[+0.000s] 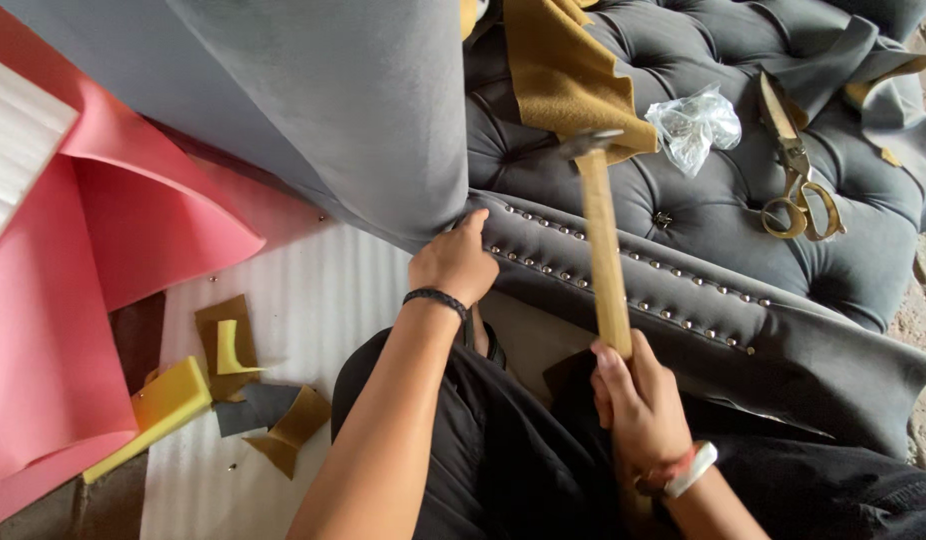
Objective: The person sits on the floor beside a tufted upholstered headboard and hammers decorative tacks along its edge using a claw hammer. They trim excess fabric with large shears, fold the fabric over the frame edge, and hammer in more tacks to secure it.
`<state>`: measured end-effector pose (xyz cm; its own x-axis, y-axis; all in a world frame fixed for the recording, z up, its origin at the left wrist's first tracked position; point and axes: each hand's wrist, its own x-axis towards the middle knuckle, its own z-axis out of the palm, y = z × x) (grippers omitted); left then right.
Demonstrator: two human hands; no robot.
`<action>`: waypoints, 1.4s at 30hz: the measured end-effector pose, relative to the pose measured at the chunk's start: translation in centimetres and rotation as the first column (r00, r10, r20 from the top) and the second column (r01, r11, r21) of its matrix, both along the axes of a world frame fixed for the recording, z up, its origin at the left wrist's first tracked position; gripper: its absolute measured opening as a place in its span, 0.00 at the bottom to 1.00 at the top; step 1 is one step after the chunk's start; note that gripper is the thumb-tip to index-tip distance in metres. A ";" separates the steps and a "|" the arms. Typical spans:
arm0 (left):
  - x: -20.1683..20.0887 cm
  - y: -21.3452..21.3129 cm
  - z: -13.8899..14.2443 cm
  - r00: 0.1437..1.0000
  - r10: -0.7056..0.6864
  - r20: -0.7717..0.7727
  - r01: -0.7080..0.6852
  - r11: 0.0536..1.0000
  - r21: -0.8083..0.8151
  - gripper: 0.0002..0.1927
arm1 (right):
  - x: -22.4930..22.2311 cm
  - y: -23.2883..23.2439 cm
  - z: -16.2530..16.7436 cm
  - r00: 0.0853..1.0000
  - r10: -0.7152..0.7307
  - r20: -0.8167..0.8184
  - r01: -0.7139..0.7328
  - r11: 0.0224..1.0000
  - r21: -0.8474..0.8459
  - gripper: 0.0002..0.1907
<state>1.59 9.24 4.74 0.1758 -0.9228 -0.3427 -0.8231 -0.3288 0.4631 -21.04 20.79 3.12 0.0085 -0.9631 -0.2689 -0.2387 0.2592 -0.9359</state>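
Observation:
My right hand (635, 400) grips the wooden handle of a hammer (602, 250), whose metal head is raised above a grey tufted cushion (723, 200). My left hand (455, 262), with a black band at the wrist, presses its fingertips on the studded grey border (683, 310) where a row of metal nail heads runs along it. A sheet of grey fabric (323, 110) hangs just left of that hand.
Brass scissors (798, 170) and a crumpled clear plastic bag (695, 125) lie on the cushion, with a mustard cloth (563, 70) draped beside them. Pink sheet material (93, 250), a yellow foam block (163, 410) and scraps (273, 415) lie at left on white foam sheet (313, 300).

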 end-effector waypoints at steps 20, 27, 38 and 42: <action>-0.2 0.1 -0.1 0.994 -0.094 0.061 0.087 0.990 0.107 0.40 | 0.6 -1.0 3.2 0.807 0.209 -0.552 -0.266 0.964 -0.024 0.16; -0.5 0.0 -0.1 0.988 -0.121 0.095 0.111 0.988 0.107 0.41 | -0.1 -0.7 3.6 0.931 0.084 -0.355 -0.257 0.842 -0.475 0.17; -0.6 0.2 -1.0 0.987 -0.110 0.116 0.103 0.992 0.068 0.39 | -0.2 -1.2 3.5 0.819 0.207 -0.535 -0.282 0.957 -0.062 0.16; -0.4 0.1 -0.8 0.984 -0.123 0.128 0.108 0.987 0.122 0.43 | -0.8 -1.2 1.7 0.841 0.204 -0.501 -0.331 0.926 -0.178 0.17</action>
<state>1.16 9.38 3.94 0.1220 -0.8960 -0.4270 -0.9110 -0.2718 0.3101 -21.86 19.59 4.82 0.2112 -0.9756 -0.0601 -0.6869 -0.1044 -0.7192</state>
